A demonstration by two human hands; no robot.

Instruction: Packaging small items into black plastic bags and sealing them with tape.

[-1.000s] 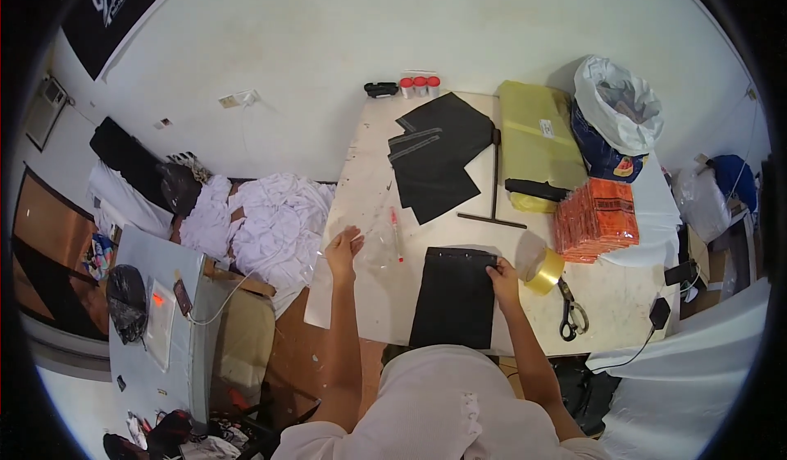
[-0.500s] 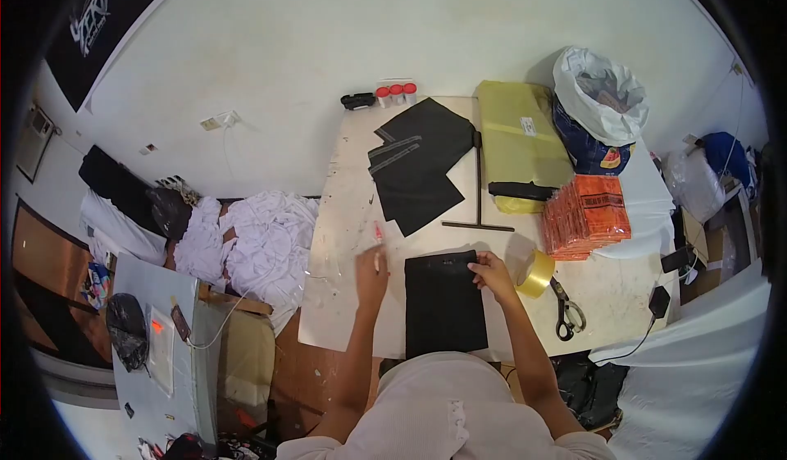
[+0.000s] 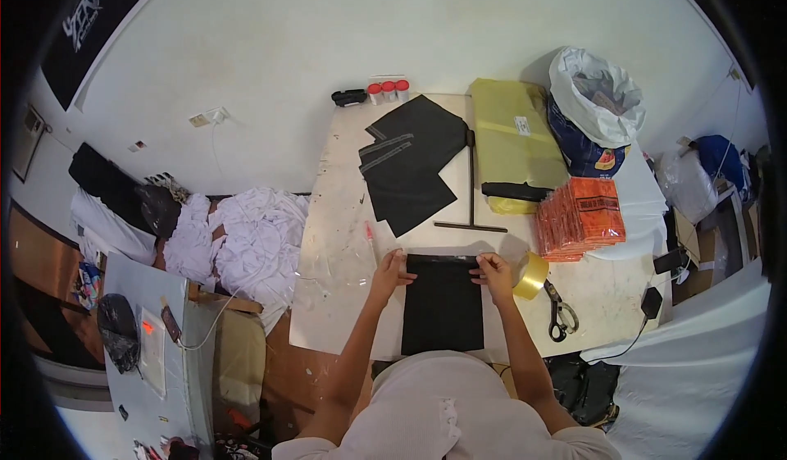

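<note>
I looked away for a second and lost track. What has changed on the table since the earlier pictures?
The left hand left the clear plastic sheet and moved right onto the black fabric piece, at its top left corner. The right hand stays at the top right corner. Tape roll and scissors are unmoved.

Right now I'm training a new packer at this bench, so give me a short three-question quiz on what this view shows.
1. True or false: both hands rest on the top corners of the black sheet.
2. Which thing lies nearest the right hand? A) tape roll B) scissors C) orange packs
3. What colour are the caps of the three small jars at the table's far edge?

Key
1. True: the left hand is on the left corner, the right hand on the right corner.
2. A
3. Red
</note>
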